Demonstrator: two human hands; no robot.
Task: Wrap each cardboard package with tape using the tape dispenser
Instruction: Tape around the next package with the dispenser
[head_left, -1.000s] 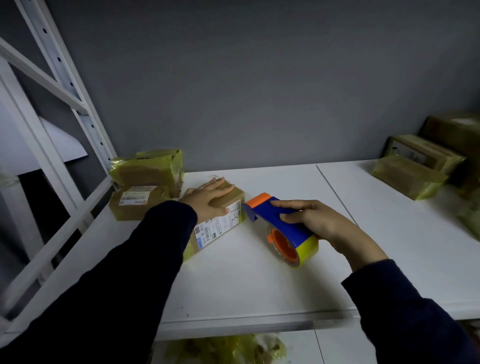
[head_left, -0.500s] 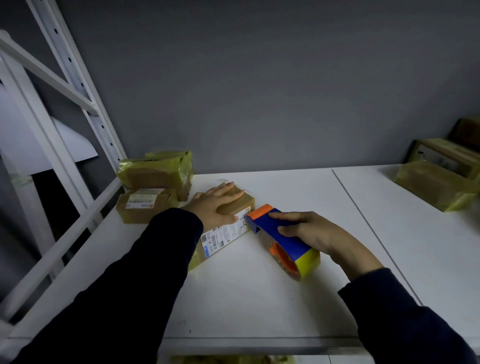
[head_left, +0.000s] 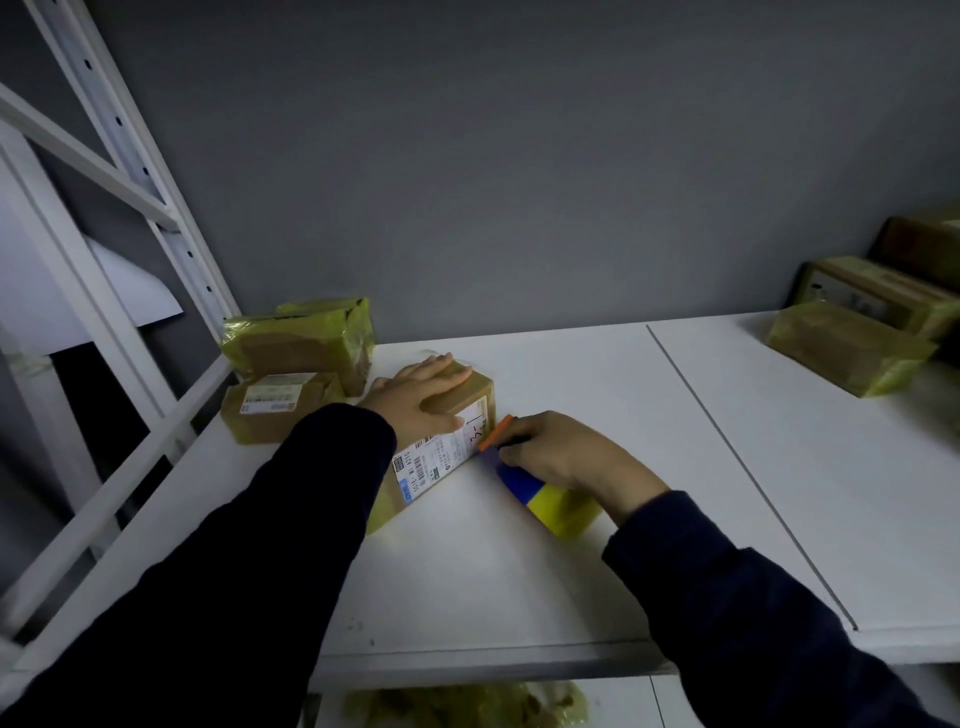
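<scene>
So the package (head_left: 470, 402) being worked on sits on the white shelf top (head_left: 519, 571), a bit left of the middle, lying at an angle with its printed label (head_left: 441, 457) on the near side. The left hand (head_left: 421, 395) lies flat on top of it with fingers straight, pressing down, not wrapped around anything. The right hand (head_left: 566, 457) is curled round the tape dispenser (head_left: 540, 493), the blue and yellow one – its orange front edge (head_left: 496, 431) is right up against the right end of the label face, touching the package as far as I can tell. The dispenser body rests low on the shelf top just right of the package, and the hand hides most of it, so I can't see the roll itself. Both arms are in dark sleeves (head_left: 234, 571). Far left there are two more taped boxes – a bigger one (head_left: 298, 343) against the grey wall (head_left: 519, 182) and a smaller labelled one (head_left: 275, 408) just in front of it, near the white rack upright (head_left: 130, 171). Well apart, at the far right, another wrapped box (head_left: 847, 353) sits with a couple more boxes (head_left: 872, 291) behind it. A seam (head_left: 748, 478) runs across the shelf top between the two groups, and some yellowish wrapped stuff (head_left: 467, 701) shows on the level below.
</scene>
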